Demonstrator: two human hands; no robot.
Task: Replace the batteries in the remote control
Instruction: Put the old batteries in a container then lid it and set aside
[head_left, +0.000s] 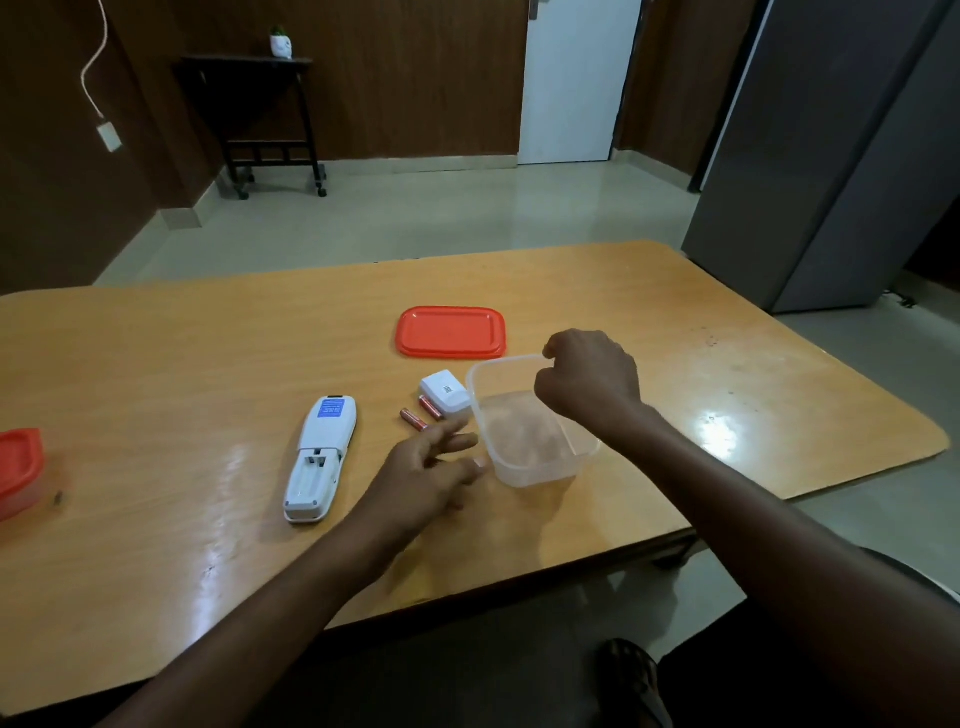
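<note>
Two batteries (422, 412) lie on the surface (156, 395) between the remote (320, 456) and the tub (524, 421). Small, light, prone to rolling, they are best pinched mid-body. Left hand (431, 475) fingers are spread; right hand (589, 382) grips the tub rim.

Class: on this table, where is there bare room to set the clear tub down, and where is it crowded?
Bare table lies left of the remote, and right of the tub out to the far edge. It is crowded between remote and tub: two batteries, the white cover and the left hand.
</note>
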